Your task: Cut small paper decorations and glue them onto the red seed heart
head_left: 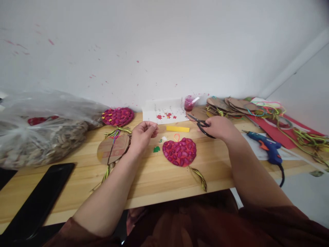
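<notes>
My right hand (218,127) grips a pair of black-handled scissors (203,129), their blades pointing left above the table. My left hand (144,135) is closed in a pinch, thumb against forefinger; whatever may be between them is too small to make out. Between the hands lies a yellow paper strip (178,129). Nearer to me is a heart-like piece covered with magenta pebbles (180,152), with an orange loop at its top and a yellow-green tassel (199,178) below. Green scraps (156,149) rest to its left.
A white sheet (151,116) bears red stars; a cup of red liquid (189,103) stands beside it. Left are a pebbled stack (118,116), cardboard disc (109,151), bag of stones (46,137) and black tray (42,195). Right are cardboard discs (221,104) and a blue glue gun (267,145).
</notes>
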The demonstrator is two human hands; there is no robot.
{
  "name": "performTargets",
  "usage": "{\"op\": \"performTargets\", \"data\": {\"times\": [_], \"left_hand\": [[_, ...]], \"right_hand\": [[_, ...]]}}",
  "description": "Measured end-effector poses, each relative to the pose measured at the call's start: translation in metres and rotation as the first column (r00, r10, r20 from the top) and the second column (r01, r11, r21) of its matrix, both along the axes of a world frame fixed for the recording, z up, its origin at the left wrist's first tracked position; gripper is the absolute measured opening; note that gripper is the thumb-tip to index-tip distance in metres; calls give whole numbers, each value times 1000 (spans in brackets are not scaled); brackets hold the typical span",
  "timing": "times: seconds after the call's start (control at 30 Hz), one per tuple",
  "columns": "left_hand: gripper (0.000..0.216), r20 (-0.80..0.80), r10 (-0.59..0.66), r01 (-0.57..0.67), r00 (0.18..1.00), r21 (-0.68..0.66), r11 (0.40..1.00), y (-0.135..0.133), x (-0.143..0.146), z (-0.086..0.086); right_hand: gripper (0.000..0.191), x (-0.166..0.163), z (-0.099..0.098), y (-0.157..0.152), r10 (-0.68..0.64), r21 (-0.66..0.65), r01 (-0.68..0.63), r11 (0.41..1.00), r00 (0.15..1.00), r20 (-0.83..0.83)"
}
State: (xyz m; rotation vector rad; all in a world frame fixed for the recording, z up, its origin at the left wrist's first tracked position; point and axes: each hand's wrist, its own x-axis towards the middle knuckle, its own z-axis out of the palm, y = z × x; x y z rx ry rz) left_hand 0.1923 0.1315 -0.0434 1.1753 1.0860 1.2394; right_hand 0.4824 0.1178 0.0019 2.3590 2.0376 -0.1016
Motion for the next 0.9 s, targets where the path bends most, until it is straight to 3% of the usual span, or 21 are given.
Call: {"op": "performTargets", "data": {"times": [0.2,0.5,0.57,0.7,0.8,0.9], "left_hand": [[38,-18,-9,9,1000,19,1000,-1,2,0],[30,-96,-6,10,995,32,999,-2,-2,6],[27,-143,-33,32,989,-3,999,-3,-5,11],[29,-210,-241,218,948,-127,968,-3,-9,13],[26,-280,-268,300,922,77,951,-4,-6,7],[19,-371,-320,416,872,213,884,-7,1,1]], "right_hand": [[36,28,-12,-21,-71,-14,73,997,993,92],[29,40,-7,-44,-94,38,90,995,990,107],[29,34,-7,-45,-51,106,46,993,997,52],[32,8,-4,-41,175,192,-133,972,960,-220],[34,-15,-3,-28,272,202,-220,954,919,-286],[37,-33,-7,-8,306,198,-261,945,918,-252]]}}
